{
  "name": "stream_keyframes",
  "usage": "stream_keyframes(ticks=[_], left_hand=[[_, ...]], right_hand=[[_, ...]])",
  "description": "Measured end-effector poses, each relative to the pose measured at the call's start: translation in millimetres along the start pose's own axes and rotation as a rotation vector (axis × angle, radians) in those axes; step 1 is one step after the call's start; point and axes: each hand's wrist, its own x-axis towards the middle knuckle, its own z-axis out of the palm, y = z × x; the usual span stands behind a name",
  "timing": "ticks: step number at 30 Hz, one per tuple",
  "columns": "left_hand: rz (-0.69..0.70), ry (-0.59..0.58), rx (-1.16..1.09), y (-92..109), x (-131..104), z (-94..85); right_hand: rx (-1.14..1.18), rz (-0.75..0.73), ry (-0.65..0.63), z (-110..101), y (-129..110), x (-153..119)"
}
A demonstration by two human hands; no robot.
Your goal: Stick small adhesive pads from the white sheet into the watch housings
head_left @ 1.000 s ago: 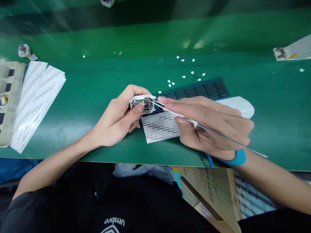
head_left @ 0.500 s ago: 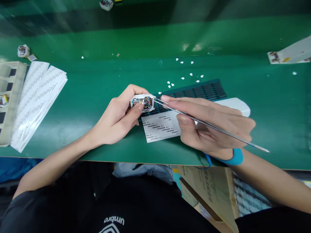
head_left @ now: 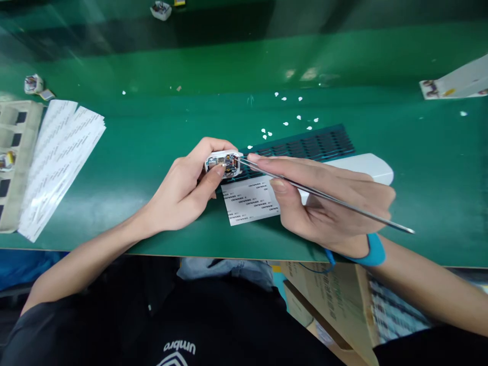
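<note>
A small white device (head_left: 231,165) with its inner electronics exposed is gripped between the thumb and fingers of my left hand (head_left: 186,188). My right hand (head_left: 324,198) is closed on long metal tweezers (head_left: 343,205), whose tips reach into the right end of the device. Beneath my hands lie a dark slotted sheet (head_left: 320,144) and a white printed sheet (head_left: 249,203). A smooth white object (head_left: 368,166) is partly covered by my right hand. Whether the tweezers pinch anything is too small to tell.
Several small white stickers (head_left: 299,117) are scattered beyond my hands. White printed strips (head_left: 63,162) and a compartment tray (head_left: 34,132) sit at the left. Small devices lie at far left (head_left: 33,84) and top (head_left: 160,10). A white box (head_left: 459,81) is at right.
My right hand and the tweezers have moved slightly left, and the tips are now further over the inside of the device. My left hand still holds it.
</note>
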Motion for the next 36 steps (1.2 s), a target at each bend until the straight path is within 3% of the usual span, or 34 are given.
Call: stream_keyframes(ticks=[6,12,14,18,20,24,27,29,32,36], left_hand=[[0.054,-0.003,0.156,3,0,-1.1],[0.107,0.025,0.377,5,1,-2.4],[0.087,0.017,0.379,5,2,-2.6],[0.065,-0.025,0.377,5,4,-2.7],[0.116,-0.042,0.464,5,3,-1.6],[0.217,-0.059,0.721,2,-3,4.9],[0.255,-0.06,0.874,0,-6,9.8],[0.248,-0.051,0.924,1,-7,10.5],[0.218,-0.039,0.8,5,-5,7.4],[0.13,-0.072,0.434,12,0,1.7]], right_hand=[[0.039,-0.015,-0.08,-3,3,-1],[0.057,-0.172,-0.318,-9,16,1],[0.086,-0.209,-0.306,-6,19,2],[0.167,-0.054,-0.177,0,16,3],[0.093,-0.039,-0.198,2,13,2],[-0.194,-0.169,-0.346,4,11,-1],[-0.278,-0.226,-0.369,5,10,-1],[-0.255,-0.166,-0.336,7,11,-1],[-0.147,-0.013,-0.225,10,13,-2],[-0.047,0.071,-0.163,12,14,-2]])
